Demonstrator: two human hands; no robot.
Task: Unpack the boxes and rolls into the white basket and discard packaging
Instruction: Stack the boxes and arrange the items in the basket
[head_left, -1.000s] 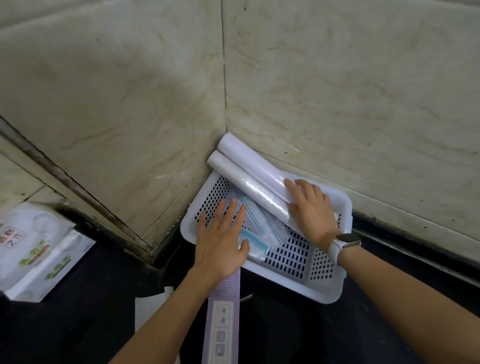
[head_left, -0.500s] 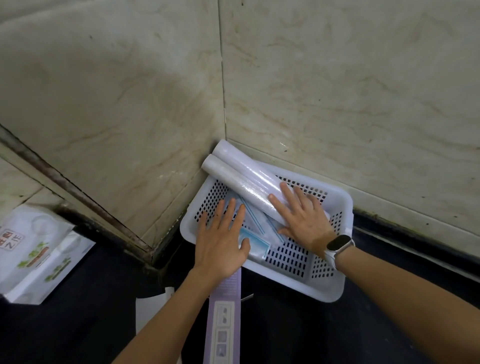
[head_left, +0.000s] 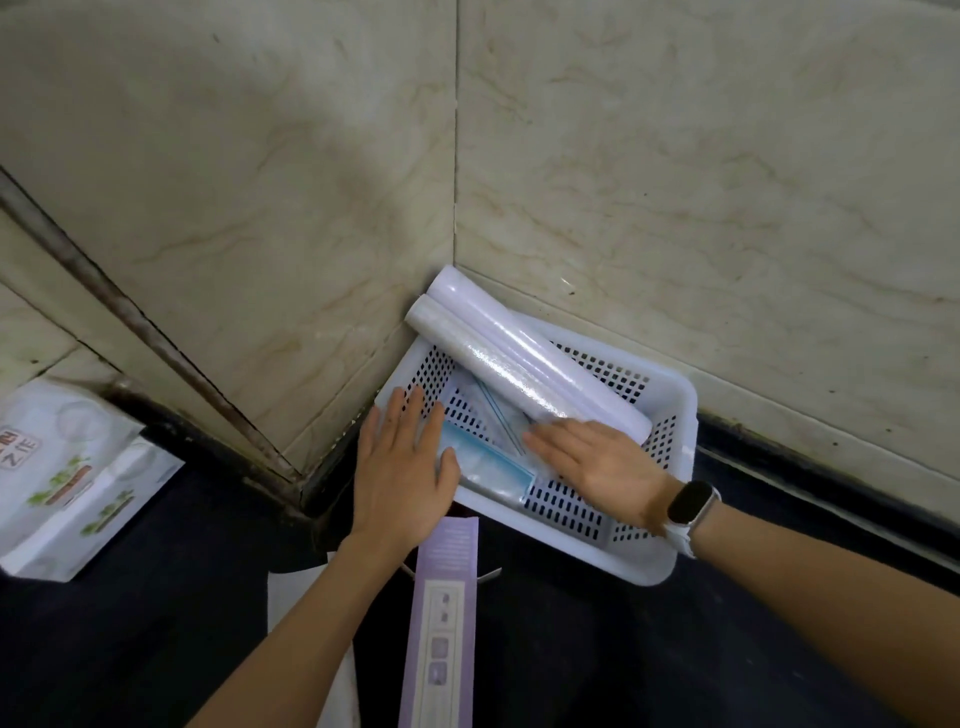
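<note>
Packaging lies far left: white printed bags (head_left: 67, 478) on the dark floor (head_left: 156, 623), well apart from the work. Next, the left hand (head_left: 402, 470) rests flat, fingers spread, gripping nothing, over the near-left rim of the white perforated plastic basket (head_left: 670, 457); a long lilac cardboard box (head_left: 445, 613) lies below it. Right hand (head_left: 597, 467), also flat and empty, has slid down off the two glossy white rolls (head_left: 519, 358) onto the flat packets (head_left: 493, 457). The rolls stay leaning in the corner, seemingly settled; the lilac box likely remains to deal with.
</note>
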